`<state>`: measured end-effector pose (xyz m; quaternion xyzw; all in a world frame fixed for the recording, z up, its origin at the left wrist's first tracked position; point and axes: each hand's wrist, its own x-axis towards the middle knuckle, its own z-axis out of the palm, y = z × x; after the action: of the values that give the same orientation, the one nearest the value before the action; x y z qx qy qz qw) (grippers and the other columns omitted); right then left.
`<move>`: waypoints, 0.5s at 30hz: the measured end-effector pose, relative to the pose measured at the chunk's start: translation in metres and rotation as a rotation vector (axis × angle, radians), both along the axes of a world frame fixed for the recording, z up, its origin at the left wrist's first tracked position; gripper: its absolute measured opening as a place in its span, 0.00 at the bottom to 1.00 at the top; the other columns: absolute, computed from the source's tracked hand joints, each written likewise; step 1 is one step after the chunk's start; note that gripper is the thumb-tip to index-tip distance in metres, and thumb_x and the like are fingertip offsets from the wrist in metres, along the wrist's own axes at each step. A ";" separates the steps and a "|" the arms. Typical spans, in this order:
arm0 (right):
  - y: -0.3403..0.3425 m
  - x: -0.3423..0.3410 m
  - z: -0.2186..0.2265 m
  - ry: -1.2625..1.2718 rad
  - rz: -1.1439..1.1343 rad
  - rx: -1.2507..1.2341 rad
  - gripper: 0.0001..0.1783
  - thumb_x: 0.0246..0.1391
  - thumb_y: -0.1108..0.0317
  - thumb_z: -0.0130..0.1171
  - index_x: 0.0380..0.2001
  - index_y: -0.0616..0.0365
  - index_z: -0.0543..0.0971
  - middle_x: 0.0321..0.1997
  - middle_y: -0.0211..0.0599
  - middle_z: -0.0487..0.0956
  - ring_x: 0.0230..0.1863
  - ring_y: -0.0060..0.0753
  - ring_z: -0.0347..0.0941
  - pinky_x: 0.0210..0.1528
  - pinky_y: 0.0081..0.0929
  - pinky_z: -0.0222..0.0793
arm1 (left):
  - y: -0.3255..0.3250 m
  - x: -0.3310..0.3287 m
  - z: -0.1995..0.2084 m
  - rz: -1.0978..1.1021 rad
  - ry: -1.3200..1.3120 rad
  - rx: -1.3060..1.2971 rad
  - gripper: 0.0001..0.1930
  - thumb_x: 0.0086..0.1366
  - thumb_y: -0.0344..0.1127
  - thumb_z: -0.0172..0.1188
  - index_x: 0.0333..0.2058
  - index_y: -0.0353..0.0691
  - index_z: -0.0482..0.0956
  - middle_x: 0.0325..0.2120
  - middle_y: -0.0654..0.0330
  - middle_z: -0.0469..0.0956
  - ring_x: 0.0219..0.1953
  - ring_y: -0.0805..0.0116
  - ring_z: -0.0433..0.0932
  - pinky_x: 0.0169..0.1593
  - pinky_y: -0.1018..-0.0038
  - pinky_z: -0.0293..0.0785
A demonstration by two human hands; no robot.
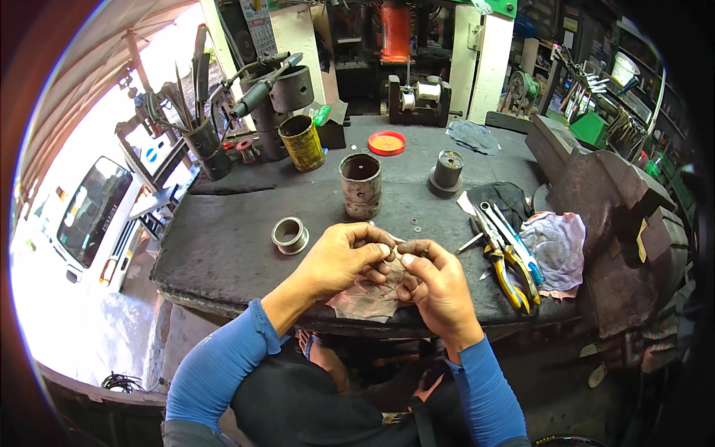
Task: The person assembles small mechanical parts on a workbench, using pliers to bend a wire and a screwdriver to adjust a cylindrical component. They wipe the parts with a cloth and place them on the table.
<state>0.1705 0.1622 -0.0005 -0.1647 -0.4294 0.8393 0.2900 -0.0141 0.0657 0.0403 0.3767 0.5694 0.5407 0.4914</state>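
Observation:
Over the near edge of the dark workbench (216, 257), my left hand (346, 257) and my right hand (436, 279) meet, fingertips pinched close together. Whatever they hold between them is too small and too covered to name. Beneath them a pinkish-brown rag (363, 304) lies on the bench. Just beyond my hands stands a worn metal cylinder (360, 186), its open end up. A flanged metal ring (290, 235) rests left of my left hand. A couple of small washers (417, 229) lie beyond my right hand.
Yellow-handled pliers (512, 279) and other tools lie at right beside a crumpled light rag (555, 249). A large bench vise (618, 223) fills the right end. Toward the back are a round metal part (447, 173), an orange lid (386, 143) and a yellow can (302, 143).

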 end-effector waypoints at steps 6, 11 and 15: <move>-0.003 -0.011 -0.003 -0.216 -0.193 0.384 0.07 0.68 0.73 0.69 0.44 0.66 0.86 0.28 0.17 0.74 0.28 0.09 0.65 0.28 0.16 0.61 | -0.001 0.011 0.008 0.043 0.152 0.026 0.12 0.78 0.29 0.62 0.53 0.26 0.84 0.39 0.56 0.87 0.35 0.76 0.85 0.41 0.76 0.88; 0.003 -0.010 0.000 -0.250 -0.182 0.444 0.06 0.67 0.73 0.70 0.41 0.67 0.87 0.27 0.17 0.75 0.27 0.09 0.64 0.28 0.16 0.61 | -0.002 0.011 0.013 0.049 0.232 -0.048 0.12 0.78 0.28 0.64 0.53 0.27 0.84 0.39 0.57 0.88 0.34 0.76 0.86 0.39 0.77 0.87; 0.003 -0.010 0.005 -0.273 -0.158 0.471 0.06 0.66 0.73 0.69 0.38 0.67 0.86 0.25 0.17 0.75 0.26 0.09 0.65 0.27 0.17 0.60 | -0.006 0.012 0.020 0.076 0.221 -0.049 0.15 0.75 0.26 0.67 0.56 0.25 0.82 0.40 0.53 0.90 0.37 0.72 0.88 0.40 0.74 0.90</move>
<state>0.1601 0.1655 0.0045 -0.2375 -0.6335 0.6611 0.3244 -0.0020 0.0592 0.0599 0.4002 0.6469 0.5001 0.4139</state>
